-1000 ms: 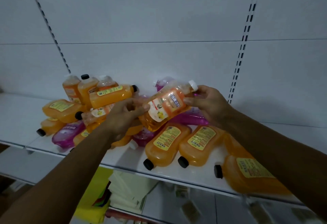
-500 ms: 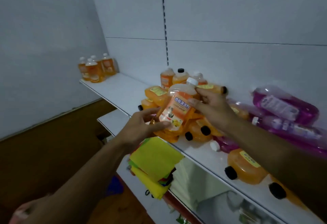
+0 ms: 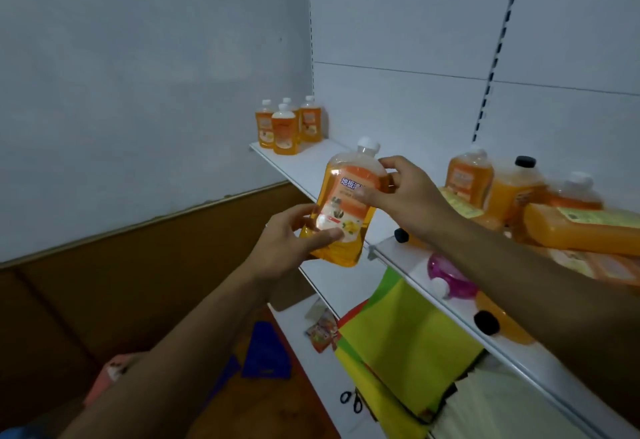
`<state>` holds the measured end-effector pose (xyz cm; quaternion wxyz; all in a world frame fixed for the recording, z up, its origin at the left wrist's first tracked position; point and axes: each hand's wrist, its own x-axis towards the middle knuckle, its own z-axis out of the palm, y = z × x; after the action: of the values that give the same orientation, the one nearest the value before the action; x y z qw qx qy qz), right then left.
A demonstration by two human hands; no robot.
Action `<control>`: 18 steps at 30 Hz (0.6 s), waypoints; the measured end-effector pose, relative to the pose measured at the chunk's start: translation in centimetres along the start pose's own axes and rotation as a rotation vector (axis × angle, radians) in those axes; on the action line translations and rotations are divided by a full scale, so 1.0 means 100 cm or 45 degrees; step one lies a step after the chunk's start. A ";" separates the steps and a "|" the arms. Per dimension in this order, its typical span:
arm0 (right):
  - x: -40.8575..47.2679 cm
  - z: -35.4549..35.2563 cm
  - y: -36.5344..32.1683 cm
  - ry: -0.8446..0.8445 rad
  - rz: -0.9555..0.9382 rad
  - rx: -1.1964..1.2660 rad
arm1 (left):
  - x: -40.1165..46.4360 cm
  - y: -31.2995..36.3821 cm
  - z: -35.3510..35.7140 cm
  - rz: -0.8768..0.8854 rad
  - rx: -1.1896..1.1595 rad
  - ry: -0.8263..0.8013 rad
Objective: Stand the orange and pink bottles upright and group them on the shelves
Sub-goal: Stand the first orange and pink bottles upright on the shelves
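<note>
Both hands clamp one orange bottle (image 3: pixel 349 203) — left hand (image 3: pixel 287 248) cupping the base, right hand (image 3: pixel 405 196) steadying the shoulder, cap up. Probably bound for the upright orange group (image 3: pixel 285 126) — ready to stand.

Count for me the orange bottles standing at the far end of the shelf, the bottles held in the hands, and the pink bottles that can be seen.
Orange bottles standing at the far end of the shelf: 4
Orange bottle held by the left hand and the right hand: 1
Pink bottle, lying down: 1
Total: 6

Both arms extended; left hand (image 3: pixel 285 241) and right hand (image 3: pixel 403 196) fingers curled, gripping
</note>
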<state>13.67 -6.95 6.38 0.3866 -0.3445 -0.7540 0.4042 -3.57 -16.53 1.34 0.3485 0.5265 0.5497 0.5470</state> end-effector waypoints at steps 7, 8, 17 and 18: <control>0.099 0.046 0.028 -0.018 0.012 -0.026 | 0.084 -0.046 -0.047 -0.017 0.025 0.040; 0.116 0.050 0.035 -0.024 0.013 -0.008 | 0.100 -0.052 -0.052 -0.029 0.037 0.053; 0.268 0.091 0.072 -0.079 -0.096 -0.029 | 0.242 -0.098 -0.100 -0.080 0.241 0.171; 0.280 0.095 0.076 -0.083 -0.107 -0.043 | 0.256 -0.103 -0.106 -0.088 0.252 0.179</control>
<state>-5.91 16.37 4.69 0.3726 -0.3056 -0.7868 0.3857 -20.91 7.14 -1.97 0.2742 0.4995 0.6418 0.5132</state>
